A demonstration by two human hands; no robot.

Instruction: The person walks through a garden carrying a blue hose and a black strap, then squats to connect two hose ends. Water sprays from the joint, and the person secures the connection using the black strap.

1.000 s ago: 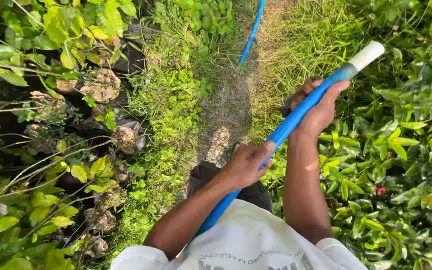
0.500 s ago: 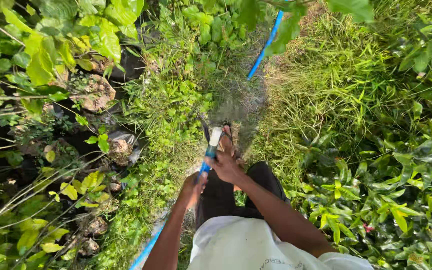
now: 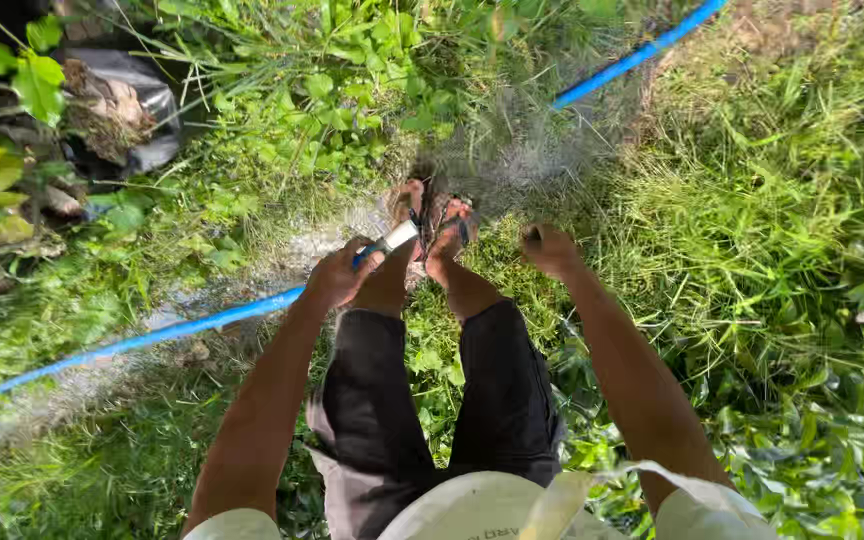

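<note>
The right hand [image 3: 549, 247] was curled, but whether it was clenched on anything could not be told; its palm side was turned away. The feet in sandals [image 3: 434, 222] were partly blurred behind a fine spray of water. The blue hose [image 3: 182, 328] ran out of frame at the left edge, and a second blue stretch [image 3: 632, 55] was cut off at the top edge. Dark plastic pots [image 3: 132, 110] at 10 o'clock were half covered by leaves.

Against the frame half a second before, the hands had separated: both had been together on the hose end, and the right hand had come off to 3 o'clock of the left.

The left hand [image 3: 340, 275] grasped the hose just behind its white nozzle [image 3: 397, 238]. The nozzle projected from the fist toward 2 o'clock, over the left foot; the hose trailed away toward 8 o'clock across the grass [image 3: 732, 220].
</note>
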